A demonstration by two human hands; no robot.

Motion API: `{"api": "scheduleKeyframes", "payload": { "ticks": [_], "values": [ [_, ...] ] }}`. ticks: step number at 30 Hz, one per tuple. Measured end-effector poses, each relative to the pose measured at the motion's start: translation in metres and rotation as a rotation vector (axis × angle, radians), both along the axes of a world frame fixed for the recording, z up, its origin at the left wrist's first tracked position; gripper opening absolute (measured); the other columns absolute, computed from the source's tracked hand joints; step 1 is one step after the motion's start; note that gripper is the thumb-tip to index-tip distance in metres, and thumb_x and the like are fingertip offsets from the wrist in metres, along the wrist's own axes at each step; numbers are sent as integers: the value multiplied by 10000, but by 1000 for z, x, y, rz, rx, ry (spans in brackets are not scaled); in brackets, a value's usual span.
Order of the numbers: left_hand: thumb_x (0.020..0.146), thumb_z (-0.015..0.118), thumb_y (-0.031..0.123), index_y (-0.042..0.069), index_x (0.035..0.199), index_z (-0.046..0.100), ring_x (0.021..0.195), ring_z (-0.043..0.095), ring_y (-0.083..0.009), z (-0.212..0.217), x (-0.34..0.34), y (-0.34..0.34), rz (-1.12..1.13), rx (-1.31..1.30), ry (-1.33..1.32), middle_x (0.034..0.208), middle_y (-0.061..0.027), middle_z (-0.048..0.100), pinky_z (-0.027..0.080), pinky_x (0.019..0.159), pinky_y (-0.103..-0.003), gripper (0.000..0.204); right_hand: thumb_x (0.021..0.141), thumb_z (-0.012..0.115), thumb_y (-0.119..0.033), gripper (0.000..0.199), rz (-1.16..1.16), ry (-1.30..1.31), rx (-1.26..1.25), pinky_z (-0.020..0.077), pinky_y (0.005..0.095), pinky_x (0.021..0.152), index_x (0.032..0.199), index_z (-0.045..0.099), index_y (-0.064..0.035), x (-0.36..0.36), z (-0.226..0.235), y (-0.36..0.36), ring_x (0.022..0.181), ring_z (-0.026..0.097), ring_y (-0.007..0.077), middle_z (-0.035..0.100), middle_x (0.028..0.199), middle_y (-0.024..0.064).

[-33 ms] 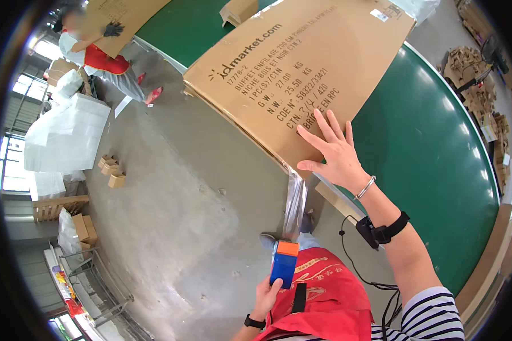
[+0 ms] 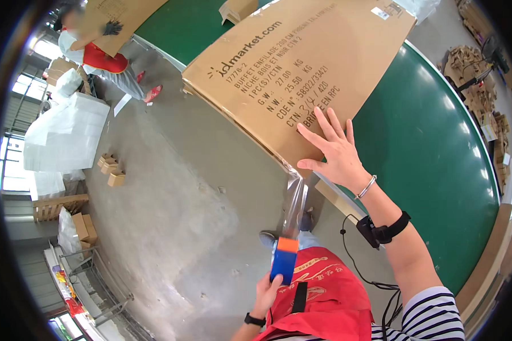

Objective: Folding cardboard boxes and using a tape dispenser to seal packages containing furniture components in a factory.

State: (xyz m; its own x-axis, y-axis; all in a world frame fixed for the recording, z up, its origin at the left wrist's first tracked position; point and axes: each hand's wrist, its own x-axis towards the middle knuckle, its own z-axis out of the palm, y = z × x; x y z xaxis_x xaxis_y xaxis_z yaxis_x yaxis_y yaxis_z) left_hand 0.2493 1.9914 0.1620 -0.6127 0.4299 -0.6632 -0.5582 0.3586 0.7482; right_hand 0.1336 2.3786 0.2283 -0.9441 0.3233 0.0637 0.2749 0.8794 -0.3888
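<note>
Work in hand: sealing a large flat cardboard carton [image 2: 301, 74] with clear packing tape.

Position of the carton: it lies flat on the green bench [image 2: 432, 165], spanning the bench's near-left edge, with its long side overhanging that edge above the concrete floor [image 2: 176, 216]. Its lowest corner sits close to the person's body.

Right hand [image 2: 333, 150]: open, fingers spread, palm pressed flat on the carton's top face near that lowest corner. It grips nothing; it bears down on the board. A bracelet and a black wrist strap with a cable show on the forearm.

Left hand [image 2: 265, 295]: closed around a blue tape dispenser [image 2: 284, 258] with an orange top, held below the bench edge, in front of a red apron [image 2: 324, 301].

Tape status: a strip of clear tape [image 2: 296, 204] runs from the dispenser up to the carton's lowest corner, where it appears stuck. The strip is uncut and hangs taut between the two.

Judged progress: the run of tape at this corner looks laid or just anchored; cutting or tearing it free is not yet done. Whether the other seams and corners are taped cannot be told, as the far end of the carton lies toward the picture's rim.

Surroundings: another person in red [image 2: 99, 57] handles cardboard across the floor, well apart. White wrapped bundles [image 2: 65, 136] and small cardboard boxes [image 2: 111, 170] stand on the floor to the left.
</note>
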Motion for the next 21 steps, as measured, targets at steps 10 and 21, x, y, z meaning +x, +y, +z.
{"api": "scheduleKeyframes", "payload": {
  "ticks": [10, 21],
  "values": [
    [993, 605, 296, -24, 1003, 673, 799, 588, -72, -82, -119, 184, 250, 229, -48, 881, -14, 666, 475, 720, -243, 327, 862, 739, -281, 480, -224, 487, -36, 405, 447, 1075, 1276, 607, -77, 33, -31, -32, 1314, 485, 357, 533, 1401, 148],
    [958, 672, 206, -54, 1099, 647, 950, 652, -176, -50, -132, -12, 544, 156, -95, 1051, -84, 683, 512, 883, -347, 297, 1031, 523, -274, 248, -1017, 521, -2238, 539, 362, 885, 1113, 596, -51, 35, -156, -122, 936, 668, 173, 692, 1019, 53]
  ]
}}
